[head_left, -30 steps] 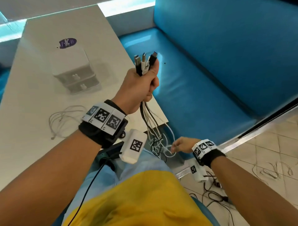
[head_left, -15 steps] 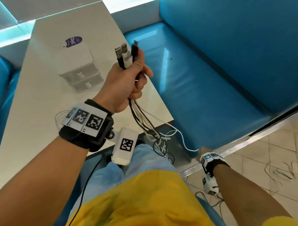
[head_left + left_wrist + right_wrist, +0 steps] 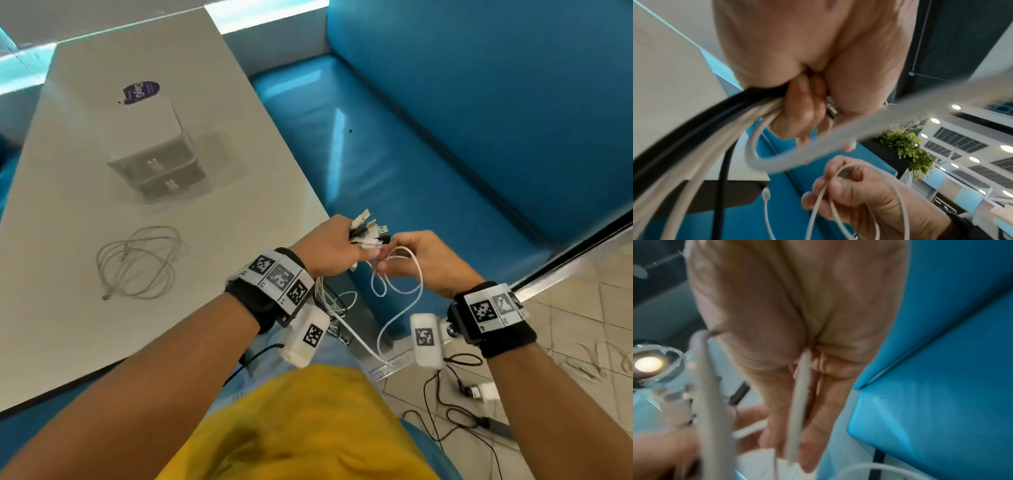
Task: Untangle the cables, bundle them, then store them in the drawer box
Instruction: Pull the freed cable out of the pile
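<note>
Head view: past the table (image 3: 239,219) edge, left hand (image 3: 329,248) grips cables (image 3: 368,229), right hand (image 3: 428,260) pinches a white cable (image 3: 416,274).

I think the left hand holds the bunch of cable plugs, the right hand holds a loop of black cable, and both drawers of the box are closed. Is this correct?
Not quite: the loop in the right hand is white cable, not black, as the head view shows. The rest holds: the left hand grips the bunch of cable plugs, and both drawers of the box on the table are closed.
</note>
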Available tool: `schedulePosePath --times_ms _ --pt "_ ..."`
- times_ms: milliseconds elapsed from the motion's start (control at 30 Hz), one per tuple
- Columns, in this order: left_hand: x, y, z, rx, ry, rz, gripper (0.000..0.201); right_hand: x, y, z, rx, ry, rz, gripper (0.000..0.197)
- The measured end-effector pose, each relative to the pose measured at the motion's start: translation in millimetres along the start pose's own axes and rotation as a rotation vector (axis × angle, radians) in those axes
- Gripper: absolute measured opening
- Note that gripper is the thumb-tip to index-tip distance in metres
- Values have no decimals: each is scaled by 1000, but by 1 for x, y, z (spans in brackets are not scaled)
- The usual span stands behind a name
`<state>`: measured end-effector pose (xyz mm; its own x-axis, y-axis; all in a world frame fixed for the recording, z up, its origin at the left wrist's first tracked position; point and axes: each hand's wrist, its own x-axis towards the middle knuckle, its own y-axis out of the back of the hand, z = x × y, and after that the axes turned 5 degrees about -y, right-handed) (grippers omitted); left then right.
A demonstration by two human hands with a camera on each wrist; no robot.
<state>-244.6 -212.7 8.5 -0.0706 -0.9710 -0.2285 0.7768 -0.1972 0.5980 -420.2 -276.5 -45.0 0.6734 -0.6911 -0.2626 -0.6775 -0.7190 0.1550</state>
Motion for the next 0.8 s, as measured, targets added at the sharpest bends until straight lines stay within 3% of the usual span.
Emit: schedulePosePath --times_ms 133,200,300,467,633,800 --pt "-3 2 -3 -102 -41 -38 19 2 -1 -12 233 41 53 15" --pt "-3 1 -3 -204 -37 15 6 6 -3 -14 244 71 128 13" --pt "-3 -1 -1 -353 -9 85 13 11 -8 -13 176 159 216 11" --pt "-4 3 -1 -638 171 90 13 10 -10 -15 201 188 100 19" --pt "-3 13 -4 -669 198 21 7 13 -14 -9 233 224 58 20" --pt "-6 17 -5 -715 230 11 6 18 -11 -12 300 207 34 38"
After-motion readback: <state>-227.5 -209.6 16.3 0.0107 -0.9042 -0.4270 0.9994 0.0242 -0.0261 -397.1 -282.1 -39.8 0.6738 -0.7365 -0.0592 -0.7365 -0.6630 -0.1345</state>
